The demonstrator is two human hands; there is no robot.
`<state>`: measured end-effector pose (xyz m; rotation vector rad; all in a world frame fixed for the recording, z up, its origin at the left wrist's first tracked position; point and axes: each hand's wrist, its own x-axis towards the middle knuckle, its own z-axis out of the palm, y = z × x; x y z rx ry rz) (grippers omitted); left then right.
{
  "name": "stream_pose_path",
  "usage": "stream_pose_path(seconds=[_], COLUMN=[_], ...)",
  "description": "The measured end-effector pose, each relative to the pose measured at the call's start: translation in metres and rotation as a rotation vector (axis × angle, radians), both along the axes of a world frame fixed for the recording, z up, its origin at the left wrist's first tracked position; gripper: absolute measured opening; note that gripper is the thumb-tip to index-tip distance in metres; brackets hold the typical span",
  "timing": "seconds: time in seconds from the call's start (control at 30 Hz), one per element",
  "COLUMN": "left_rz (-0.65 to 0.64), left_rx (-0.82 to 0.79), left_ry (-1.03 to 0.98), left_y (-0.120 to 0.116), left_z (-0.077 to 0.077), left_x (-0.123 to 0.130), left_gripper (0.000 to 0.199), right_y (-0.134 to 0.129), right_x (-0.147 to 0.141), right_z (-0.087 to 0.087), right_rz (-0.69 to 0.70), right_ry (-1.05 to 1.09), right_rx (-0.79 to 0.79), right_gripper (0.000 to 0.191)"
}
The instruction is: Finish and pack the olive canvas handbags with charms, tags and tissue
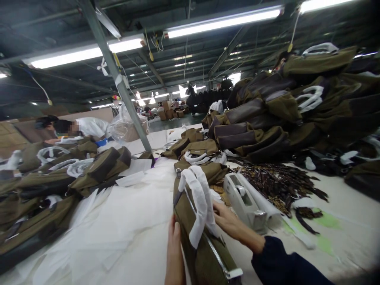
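An olive canvas bag (204, 253) with a metal zipper lies lengthwise on the table, running away from me. Its handles are wrapped in white material (198, 202). My left hand (174, 249) grips the near side of the bag, with the fingers pointing up. My right hand (230, 223) reaches in from the right, its fingers on the bag beside the wrapped handles. Part of the bag's far end is hidden behind the handles. A grey tape dispenser (245, 200) stands just beyond my right hand.
White sheets (103, 225) cover the table's left side, beneath heaped olive bags (44, 186). A tall stack of olive-and-brown bags (261, 114) rises at right, beside a pile of leopard-print straps (279, 186). A co-worker (92, 127) is beyond the left bags.
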<state>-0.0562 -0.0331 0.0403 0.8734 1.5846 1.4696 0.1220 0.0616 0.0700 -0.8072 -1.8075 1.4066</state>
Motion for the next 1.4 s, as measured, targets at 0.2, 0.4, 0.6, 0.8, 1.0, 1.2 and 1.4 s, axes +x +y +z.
stream_pose_path(seconds=[0.2,0.4,0.6,0.8,1.0,1.2,1.4], left_rz=[-0.02,-0.309,-0.228,-0.295,-0.373,-0.492,-0.764], left_rx=[0.407,0.527,0.485,0.494,0.481,0.31,0.138], left_ry=[0.595,0.617,0.597,0.73,0.81,0.427,0.335], left_y=[0.046,0.094,0.048,0.03,0.033,0.042,0.049], left_z=[0.068,0.132,0.136,0.135,0.148,0.143,0.162], left_x=[-0.039,-0.036,-0.03,-0.028,-0.028,-0.036,-0.043], left_gripper=[0.056,0.033,0.012,0.016,0.021,0.02,0.024], right_y=[-0.011,0.0,0.027,0.024,0.025,0.023,0.027], right_x=[0.009,-0.014,0.001,0.008,0.027,0.04,0.047], right_z=[0.09,0.149,0.162,0.114,0.098,0.104,0.111], right_rz=[0.178,0.291,0.254,-0.31,-0.283,-0.186,-0.008], right_ry=[0.3,0.139,-0.21,-0.21,-0.265,-0.119,-0.165], right_rx=[-0.238,-0.117,0.191,0.934,0.836,0.439,0.308], right_gripper=[0.041,0.024,0.031,0.056,0.012,0.027,0.017])
